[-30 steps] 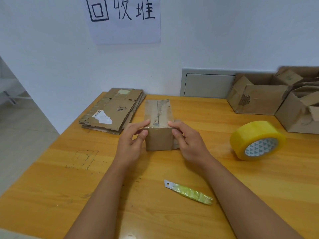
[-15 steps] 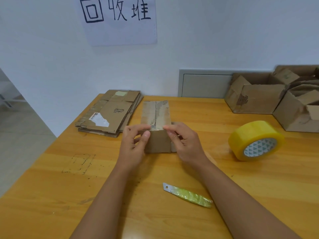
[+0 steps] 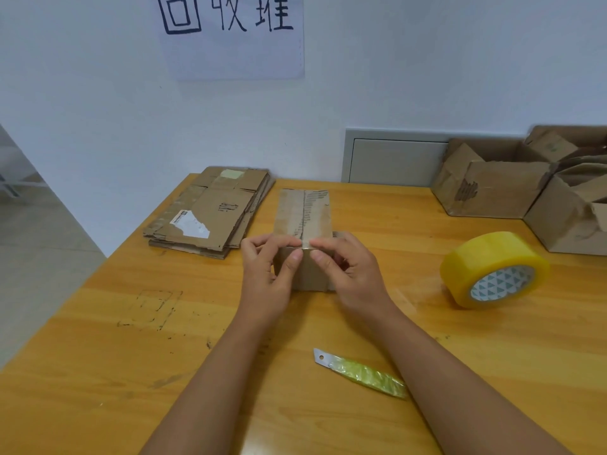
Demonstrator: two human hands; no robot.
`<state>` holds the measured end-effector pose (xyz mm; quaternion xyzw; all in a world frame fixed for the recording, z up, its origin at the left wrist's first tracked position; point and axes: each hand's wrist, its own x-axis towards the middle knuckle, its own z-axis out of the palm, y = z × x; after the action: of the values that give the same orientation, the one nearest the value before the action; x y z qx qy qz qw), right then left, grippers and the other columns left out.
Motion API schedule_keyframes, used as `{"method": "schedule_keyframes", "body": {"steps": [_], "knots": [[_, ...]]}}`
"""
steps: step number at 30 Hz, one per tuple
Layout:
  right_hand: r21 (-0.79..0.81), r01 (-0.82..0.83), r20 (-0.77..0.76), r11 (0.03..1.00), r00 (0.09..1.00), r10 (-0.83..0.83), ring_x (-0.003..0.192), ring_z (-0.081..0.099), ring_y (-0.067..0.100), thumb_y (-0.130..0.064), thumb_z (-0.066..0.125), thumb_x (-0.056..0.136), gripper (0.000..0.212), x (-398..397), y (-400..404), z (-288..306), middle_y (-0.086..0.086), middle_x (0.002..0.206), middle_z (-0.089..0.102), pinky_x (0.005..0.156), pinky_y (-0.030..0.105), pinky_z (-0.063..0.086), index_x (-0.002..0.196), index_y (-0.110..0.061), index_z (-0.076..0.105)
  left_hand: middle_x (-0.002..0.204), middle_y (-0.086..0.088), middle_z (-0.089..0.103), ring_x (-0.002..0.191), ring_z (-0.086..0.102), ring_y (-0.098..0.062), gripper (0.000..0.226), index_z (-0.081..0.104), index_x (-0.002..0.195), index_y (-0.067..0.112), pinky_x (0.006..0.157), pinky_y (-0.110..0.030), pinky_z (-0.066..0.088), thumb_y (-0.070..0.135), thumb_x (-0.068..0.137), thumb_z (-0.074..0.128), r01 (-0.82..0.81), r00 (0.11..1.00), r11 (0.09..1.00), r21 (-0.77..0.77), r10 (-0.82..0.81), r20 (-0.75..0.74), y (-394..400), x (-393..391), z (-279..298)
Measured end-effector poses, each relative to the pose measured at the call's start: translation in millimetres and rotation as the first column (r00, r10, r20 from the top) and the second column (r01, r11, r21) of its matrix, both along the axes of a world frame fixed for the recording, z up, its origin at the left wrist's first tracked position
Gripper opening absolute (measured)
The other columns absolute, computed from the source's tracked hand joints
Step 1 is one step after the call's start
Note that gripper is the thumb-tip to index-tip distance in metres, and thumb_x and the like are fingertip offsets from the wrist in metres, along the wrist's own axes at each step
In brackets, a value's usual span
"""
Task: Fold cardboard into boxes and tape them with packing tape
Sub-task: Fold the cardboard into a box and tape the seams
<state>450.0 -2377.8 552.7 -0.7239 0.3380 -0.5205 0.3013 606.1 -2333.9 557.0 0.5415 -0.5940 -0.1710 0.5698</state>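
A small folded cardboard box (image 3: 303, 215) stands in the middle of the wooden table (image 3: 427, 339), with a strip of clear tape along its top seam. My left hand (image 3: 267, 272) and my right hand (image 3: 349, 274) meet at the box's near top edge, thumbs and forefingers pinching the tape end over the corner. A yellow roll of packing tape (image 3: 494, 269) lies to the right. Near the front lies a utility knife (image 3: 361, 372) with a green handle and bare blade.
A stack of flattened cardboard (image 3: 210, 213) lies at the back left. Several assembled boxes (image 3: 499, 188) crowd the back right corner. The table's left edge drops to the floor. A paper sign hangs on the wall behind.
Both hands slid from the box's near corners inward to the middle of its near top edge, onto the tape end. The box stayed in place.
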Motion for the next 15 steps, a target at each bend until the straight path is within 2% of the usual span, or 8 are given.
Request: {"method": "schedule_keyframes", "body": {"steps": [4,8,10,12,15], "knots": [[0.022,0.005,0.028,1.0,1.0,-0.005,0.077,0.054,0.008,-0.026,0.064,0.092,0.019,3,2,1,-0.001,0.086,0.056,0.069,0.019,0.041,0.108,-0.024,0.075,0.12,-0.008,0.041,0.121,0.04,-0.009,0.017,0.065,0.101,0.036,0.085,-0.001,0.033,0.021,0.095,0.065,0.01,1.0,1.0,0.024,-0.009,-0.021,0,-2,1],[0.021,-0.009,0.04,1.0,0.999,0.008,0.077,0.055,0.007,-0.023,0.065,0.091,0.017,3,1,3,-0.012,0.083,0.055,0.068,0.019,0.041,0.104,-0.024,0.075,0.119,-0.004,0.041,0.119,0.039,0.003,0.018,0.066,0.097,0.035,0.083,0.0,0.034,0.018,0.093,0.066,0.011,0.999,0.999,0.031,-0.009,-0.053,0,-3,2],[0.017,-0.019,0.016,1.0,1.0,0.019,0.08,0.058,0.01,-0.026,0.063,0.092,0.019,0,1,2,-0.008,0.086,0.058,0.069,0.024,0.045,0.108,-0.024,0.074,0.118,-0.006,0.043,0.112,0.042,0.004,0.019,0.066,0.095,0.036,0.081,-0.001,0.035,0.017,0.092,0.068,-0.014,0.998,1.0,0.022,0.015,-0.069,0,-4,3],[0.022,-0.023,0.002,0.999,1.0,0.023,0.088,0.061,0.014,-0.027,0.06,0.094,0.023,-5,0,-2,-0.002,0.095,0.064,0.074,0.033,0.05,0.113,-0.023,0.072,0.117,-0.008,0.045,0.108,0.043,0.005,0.018,0.066,0.096,0.037,0.081,-0.001,0.034,0.02,0.093,0.068,-0.035,0.998,0.999,0.004,0.035,-0.053,-1,-5,2],[0.032,0.001,0.037,0.999,0.999,-0.002,0.092,0.064,0.012,-0.02,0.059,0.095,0.022,-9,0,-6,-0.009,0.099,0.068,0.076,0.03,0.05,0.113,-0.025,0.072,0.118,-0.002,0.045,0.108,0.045,0.006,0.017,0.062,0.108,0.041,0.084,-0.003,0.037,0.033,0.094,0.064,-0.011,0.999,1.0,0.013,0.012,-0.044,-1,-3,-2]]}}
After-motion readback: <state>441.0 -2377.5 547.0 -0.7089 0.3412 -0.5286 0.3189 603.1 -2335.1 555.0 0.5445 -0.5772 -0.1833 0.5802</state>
